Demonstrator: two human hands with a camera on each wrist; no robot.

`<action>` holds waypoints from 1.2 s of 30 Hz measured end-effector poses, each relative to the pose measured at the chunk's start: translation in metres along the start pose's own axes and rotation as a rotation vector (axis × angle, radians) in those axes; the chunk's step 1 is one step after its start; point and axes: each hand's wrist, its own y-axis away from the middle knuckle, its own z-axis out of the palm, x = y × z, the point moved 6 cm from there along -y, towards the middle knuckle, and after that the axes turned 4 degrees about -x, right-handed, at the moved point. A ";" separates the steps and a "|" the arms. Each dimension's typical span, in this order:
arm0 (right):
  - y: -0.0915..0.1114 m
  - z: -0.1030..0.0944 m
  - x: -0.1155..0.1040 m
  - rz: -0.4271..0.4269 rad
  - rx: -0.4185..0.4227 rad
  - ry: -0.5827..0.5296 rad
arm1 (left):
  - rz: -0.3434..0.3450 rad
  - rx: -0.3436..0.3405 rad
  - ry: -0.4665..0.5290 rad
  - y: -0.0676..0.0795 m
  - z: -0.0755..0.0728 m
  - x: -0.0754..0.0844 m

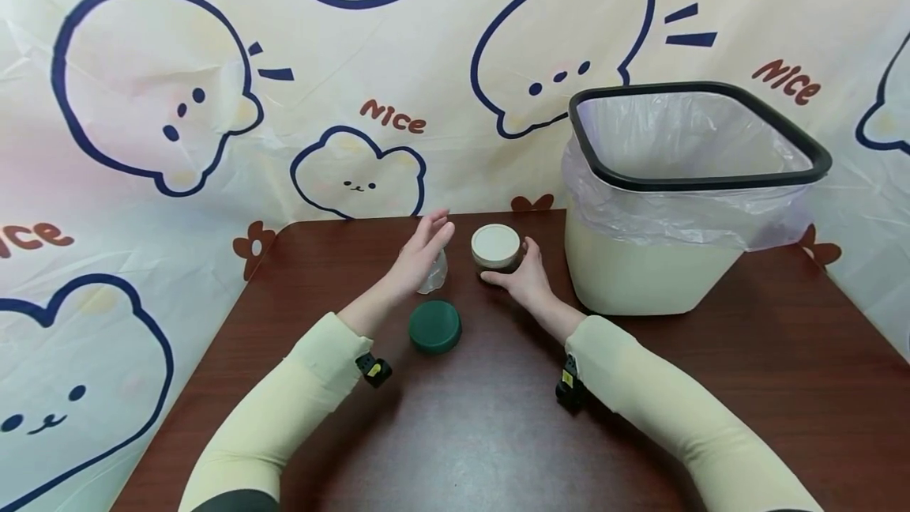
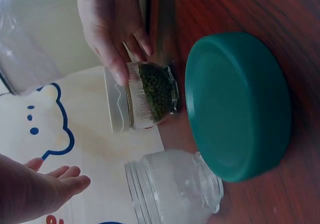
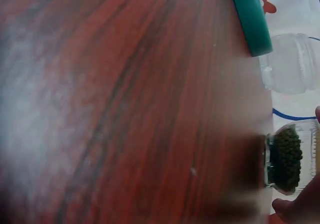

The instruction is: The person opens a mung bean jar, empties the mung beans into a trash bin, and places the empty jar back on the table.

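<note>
A clear jar with a pale lid (image 1: 495, 244), part filled with small dark green grains (image 2: 156, 91), stands upright on the table. My right hand (image 1: 528, 279) is beside it, thumb at the near side and fingers at the far right, spread about the jar rather than closed on it. My left hand (image 1: 419, 255) hovers with extended fingers over an open clear jar (image 2: 175, 186), which it partly hides in the head view. Nearer to me, a green round lid (image 1: 435, 327) lies on the table; neither hand touches it.
A cream bin (image 1: 640, 267) with a black rim and a translucent liner stands to the right of my right hand. Behind the brown table (image 1: 469, 433) hangs a cartoon-printed sheet (image 1: 441, 54). Each wrist wears a small black camera.
</note>
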 end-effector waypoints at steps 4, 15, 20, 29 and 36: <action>-0.004 0.004 0.004 0.003 0.015 -0.024 | 0.017 -0.004 -0.006 -0.006 0.004 -0.001; -0.014 0.012 0.006 -0.015 0.065 -0.061 | -0.018 0.071 -0.015 -0.021 0.000 -0.011; -0.016 0.016 0.005 -0.021 0.088 -0.070 | -0.040 0.105 -0.007 -0.025 -0.004 -0.014; -0.010 0.010 0.004 -0.025 0.070 -0.059 | -0.036 0.078 0.062 -0.026 -0.002 -0.011; 0.008 -0.002 -0.015 -0.111 -0.046 -0.039 | 0.057 -0.022 0.073 -0.028 0.003 -0.003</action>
